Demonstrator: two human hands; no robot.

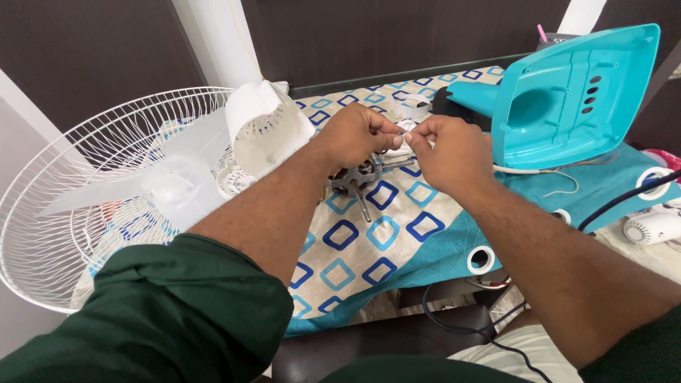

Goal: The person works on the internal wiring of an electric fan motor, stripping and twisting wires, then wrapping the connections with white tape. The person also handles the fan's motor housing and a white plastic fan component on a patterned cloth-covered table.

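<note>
While my forearms stretch out over the table, my left hand (355, 135) and my right hand (454, 152) meet above the fan motor (358, 177), fingertips almost touching. Both hands are pinched closed on something small and thin between them, likely a wire end, though it is too fine for me to tell for sure. The motor lies on the patterned cloth (369, 248) just under my left hand, its metal shaft (360, 204) pointing toward me.

Left of my left wrist stands the white motor cover (266, 128), tipped so that its open side faces me. It leans against the white wire fan guard (85, 213), which rests at the table's left edge with the pale fan blade (163, 184) lying inside it.

To the right, past my right hand, the turquoise fan base (574, 99) is tilted up with its hollow underside turned toward me. Thin wires (560, 174) trail from below it across the turquoise border of the cloth. A black cable (617, 202) crosses the cloth's right side, and a small white appliance (652, 227) sits at the far right edge. My green sleeves (163, 312) fill the near corners. A dark wall (397, 35) closes the far side.
</note>
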